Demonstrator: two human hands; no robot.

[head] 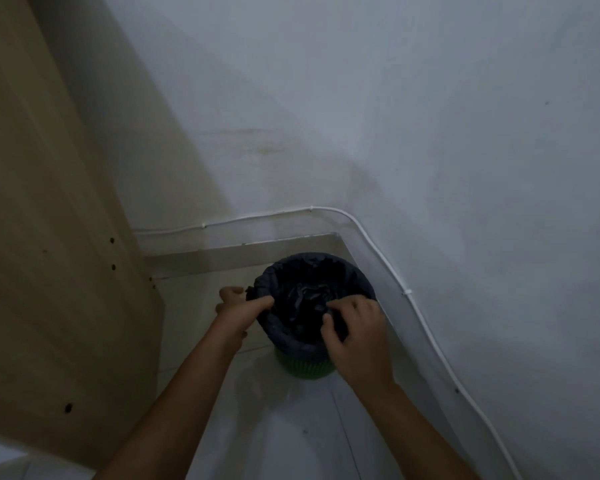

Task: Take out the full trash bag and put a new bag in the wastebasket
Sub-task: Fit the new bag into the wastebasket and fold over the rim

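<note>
A green ribbed wastebasket stands on the floor in the room's corner. A black trash bag lines it, its edge folded over the rim and crumpled plastic showing inside. My left hand pinches the bag's folded edge at the left side of the rim. My right hand grips the bag plastic at the near right of the rim, fingers curled into the opening. The light is dim, so I cannot make out what is in the bag.
A beige wooden cabinet side with small holes rises close on the left. White walls meet behind the basket, with a white cable clipped along them low down. The floor is pale tile.
</note>
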